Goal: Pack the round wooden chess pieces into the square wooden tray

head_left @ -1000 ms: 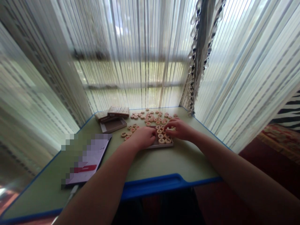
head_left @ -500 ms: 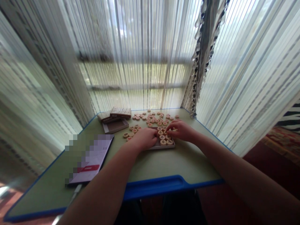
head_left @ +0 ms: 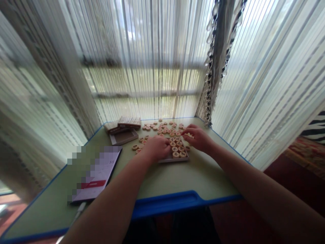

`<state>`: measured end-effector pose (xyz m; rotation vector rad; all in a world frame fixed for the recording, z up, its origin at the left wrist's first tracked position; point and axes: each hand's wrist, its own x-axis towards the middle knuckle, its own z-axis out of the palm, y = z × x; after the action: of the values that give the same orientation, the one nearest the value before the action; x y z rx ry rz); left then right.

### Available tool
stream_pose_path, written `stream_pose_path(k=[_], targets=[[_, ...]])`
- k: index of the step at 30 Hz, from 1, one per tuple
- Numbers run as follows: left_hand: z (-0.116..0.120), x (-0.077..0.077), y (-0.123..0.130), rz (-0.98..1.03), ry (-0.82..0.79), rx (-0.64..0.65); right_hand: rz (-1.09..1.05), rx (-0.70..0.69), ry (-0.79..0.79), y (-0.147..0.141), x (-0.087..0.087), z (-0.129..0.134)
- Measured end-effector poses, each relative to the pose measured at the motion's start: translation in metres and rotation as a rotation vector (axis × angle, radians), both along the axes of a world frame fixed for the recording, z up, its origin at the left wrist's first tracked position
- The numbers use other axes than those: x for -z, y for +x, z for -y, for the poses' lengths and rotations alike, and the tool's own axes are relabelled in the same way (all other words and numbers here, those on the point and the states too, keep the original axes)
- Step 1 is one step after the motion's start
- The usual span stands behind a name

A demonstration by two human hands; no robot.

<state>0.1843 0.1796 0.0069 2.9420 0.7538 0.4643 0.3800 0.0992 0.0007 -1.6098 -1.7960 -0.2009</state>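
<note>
The light green surface (head_left: 177,178) with a blue plastic rim carries a shallow, open rectangular box (head_left: 175,160). Round, pale wooden pieces with dark characters (head_left: 174,149) lie in paired rows in its right part. The left hand (head_left: 157,148) covers the box's left part, fingers curled; whether they grip anything, I cannot tell. The right hand (head_left: 198,138) hovers by the far right corner, its fingers slightly parted. Beyond, round wooden pieces with red characters (head_left: 164,131) lie scattered.
</note>
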Motion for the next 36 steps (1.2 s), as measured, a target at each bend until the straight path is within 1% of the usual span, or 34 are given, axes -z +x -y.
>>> stream_pose_path(k=[3, 7, 10, 16, 22, 28, 31, 36], targets=[[0.0002, 0.0012, 0.0003, -0.046, 0.006, 0.032, 0.015, -0.023, -0.017, -0.0016, 0.0002, 0.0005], [-0.0004, 0.0027, -0.0001, -0.056, 0.002, 0.040, 0.037, -0.071, -0.023, -0.0016, 0.0035, -0.0010], [-0.0011, 0.0032, -0.0006, -0.055, -0.009, 0.054, 0.037, -0.073, -0.019, -0.0009, 0.0054, -0.0018], [0.0008, 0.0015, -0.0006, -0.036, -0.018, 0.043, 0.057, -0.110, -0.032, -0.0012, 0.0024, 0.0002], [0.0018, 0.0011, -0.0005, -0.062, -0.026, 0.017, 0.045, -0.096, -0.050, -0.0003, 0.0045, -0.0014], [0.0032, -0.0011, -0.0011, -0.031, -0.052, 0.020, 0.039, -0.112, -0.088, -0.0019, 0.0022, 0.0008], [0.0026, -0.0002, -0.0008, -0.051, -0.077, 0.039, 0.029, -0.123, -0.088, -0.0024, 0.0018, 0.0012], [0.0001, 0.0026, 0.0003, -0.061, -0.073, 0.067, 0.025, -0.130, -0.105, -0.0021, 0.0043, 0.0004]])
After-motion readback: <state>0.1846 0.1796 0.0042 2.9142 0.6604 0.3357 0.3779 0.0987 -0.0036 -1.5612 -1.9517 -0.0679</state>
